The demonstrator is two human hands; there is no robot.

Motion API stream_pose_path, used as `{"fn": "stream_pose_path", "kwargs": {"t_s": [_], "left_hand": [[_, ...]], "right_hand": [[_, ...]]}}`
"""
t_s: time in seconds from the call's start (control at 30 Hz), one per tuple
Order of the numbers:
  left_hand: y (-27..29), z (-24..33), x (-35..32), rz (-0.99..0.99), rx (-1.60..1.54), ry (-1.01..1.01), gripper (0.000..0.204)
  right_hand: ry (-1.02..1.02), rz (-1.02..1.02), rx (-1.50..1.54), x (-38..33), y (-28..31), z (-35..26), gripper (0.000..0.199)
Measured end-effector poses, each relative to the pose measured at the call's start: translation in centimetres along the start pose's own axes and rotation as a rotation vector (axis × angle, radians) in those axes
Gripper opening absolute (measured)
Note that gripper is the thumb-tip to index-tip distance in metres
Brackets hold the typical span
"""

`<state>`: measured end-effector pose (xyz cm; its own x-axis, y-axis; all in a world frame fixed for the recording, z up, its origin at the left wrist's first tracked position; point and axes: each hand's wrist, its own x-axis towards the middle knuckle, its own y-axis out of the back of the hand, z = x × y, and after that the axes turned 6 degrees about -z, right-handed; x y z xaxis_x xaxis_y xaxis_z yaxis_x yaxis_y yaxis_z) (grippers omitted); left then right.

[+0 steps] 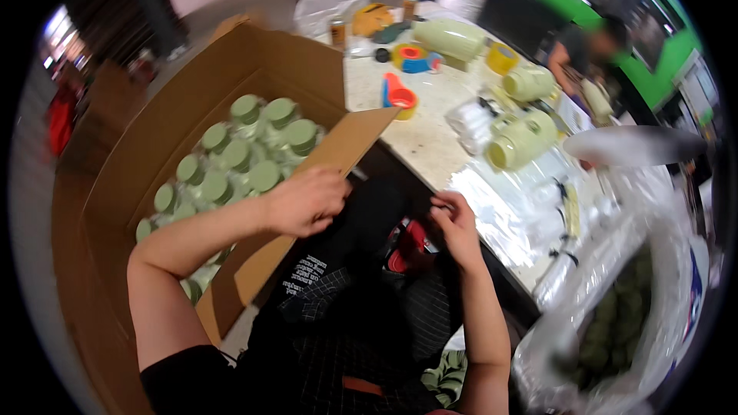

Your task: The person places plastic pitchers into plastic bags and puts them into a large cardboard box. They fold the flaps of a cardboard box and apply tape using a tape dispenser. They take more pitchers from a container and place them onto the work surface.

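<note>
With the left hand (311,201) curled by the flap (357,137) of the box (296,61) and the right hand (455,223) at the table's near edge (419,146), grip cannot be told; bottles (264,175) inside could be scuffed if the flap is pushed inward.

1. Decent light overall, brightest on the white table (430,146) around 1 o'clock.
2. Harsh glare off the clear plastic sheet (480,190) at 3 o'clock.
3. Dark clothing (361,311) at 6 o'clock goes nearly black, so detail's lost.
4. Pale blob (634,144) near 3 is pure smear; the person (565,61) at 2 looks soft too.
5. Fisheye bends the cardboard box (292,69) toward 9; black corners everywhere.
</note>
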<state>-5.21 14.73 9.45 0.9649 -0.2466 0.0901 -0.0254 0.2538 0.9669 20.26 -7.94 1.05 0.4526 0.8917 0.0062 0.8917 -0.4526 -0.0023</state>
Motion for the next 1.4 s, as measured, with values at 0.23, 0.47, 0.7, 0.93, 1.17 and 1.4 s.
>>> {"fn": "stream_pose_path", "kwargs": {"t_s": [0.23,0.47,0.7,0.93,1.17,1.4], "left_hand": [[5.6,-5.7,1.3,-0.022,0.206,0.988,0.026],[4.0,-10.1,0.2,-0.047,0.346,0.929,0.017],[-1.4,1.0,-10.2,0.173,0.001,0.622,0.011],[1.2,8.5,-18.8,0.056,0.02,0.472,0.014],[6.8,-6.9,-22.6,0.2,-0.052,0.493,0.037],[4.2,-17.7,-28.9,0.549,0.707,1.014,0.057]], "right_hand": [[-0.196,0.038,0.096,-3.8,3.7,3.1,0.021],[-0.218,0.004,0.129,-3.7,2.2,4.0,0.017],[-0.166,-0.179,0.12,2.1,-0.3,1.7,0.023],[0.453,-0.371,-0.031,21.5,-28.1,-3.2,0.088],[0.748,-0.885,-1.22,15.8,-41.5,11.1,0.082],[1.096,-0.652,-0.718,16.7,-43.4,1.5,0.089]]}}
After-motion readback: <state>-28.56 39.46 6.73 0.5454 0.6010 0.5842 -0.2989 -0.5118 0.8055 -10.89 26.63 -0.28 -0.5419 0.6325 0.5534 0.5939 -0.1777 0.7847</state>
